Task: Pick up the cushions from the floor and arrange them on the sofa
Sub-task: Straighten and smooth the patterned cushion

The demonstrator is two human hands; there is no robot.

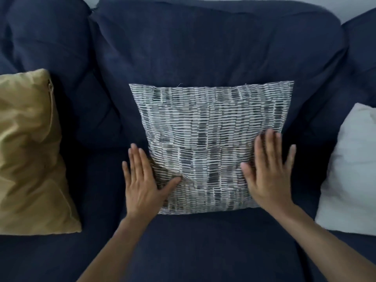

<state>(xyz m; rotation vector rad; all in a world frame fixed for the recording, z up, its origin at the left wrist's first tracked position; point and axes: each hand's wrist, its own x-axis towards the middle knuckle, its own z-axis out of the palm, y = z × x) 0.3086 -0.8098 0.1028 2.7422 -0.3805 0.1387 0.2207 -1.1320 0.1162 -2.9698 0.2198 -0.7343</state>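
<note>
A grey-and-white dash-patterned cushion (205,129) leans upright against the middle back of the dark navy sofa (203,47). My left hand (142,180) lies flat at the cushion's lower left edge, fingers spread, thumb pressing into the fabric. My right hand (268,171) rests flat on its lower right side, fingers spread. Neither hand grips it. A mustard-yellow cushion (30,155) stands on the left seat. A white cushion (352,176) stands on the right seat, partly cut off by the frame edge.
The navy seat (203,241) stretches in front of the patterned cushion, with both forearms above it. A pale wall (325,5) shows behind the sofa back. The floor is out of view.
</note>
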